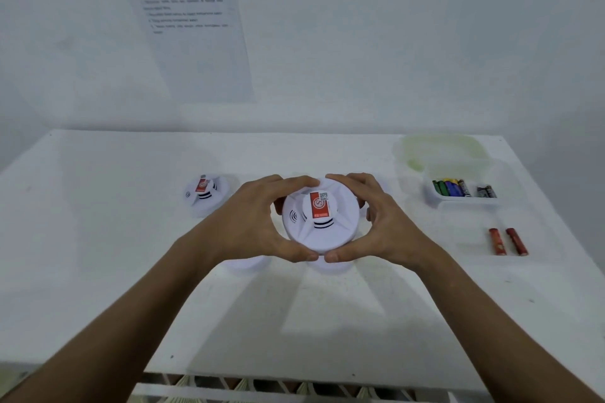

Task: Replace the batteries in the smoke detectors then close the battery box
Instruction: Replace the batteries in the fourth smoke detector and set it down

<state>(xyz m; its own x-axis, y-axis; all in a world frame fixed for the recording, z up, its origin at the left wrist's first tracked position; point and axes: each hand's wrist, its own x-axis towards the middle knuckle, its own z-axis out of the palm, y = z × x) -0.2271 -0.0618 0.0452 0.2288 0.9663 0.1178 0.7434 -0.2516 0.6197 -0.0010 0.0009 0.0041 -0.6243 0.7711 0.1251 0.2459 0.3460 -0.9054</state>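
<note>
A round white smoke detector [319, 222] with a red label is held above the table's middle. My left hand [258, 222] grips its left rim and my right hand [379, 222] grips its right rim, thumbs meeting at the near edge. A second smoke detector [205, 193] rests on the table to the left. White round parts [244, 263] lie on the table under my hands, mostly hidden. At the right stands an open clear battery box [465, 201] holding several coloured batteries, its greenish lid [442, 149] behind it. Two red batteries [507, 240] lie loose in front of the box.
The white table [98, 239] stands against a white wall with a printed sheet [193, 29] taped on it. The table's near edge [294, 379] runs across the bottom, with slats below it.
</note>
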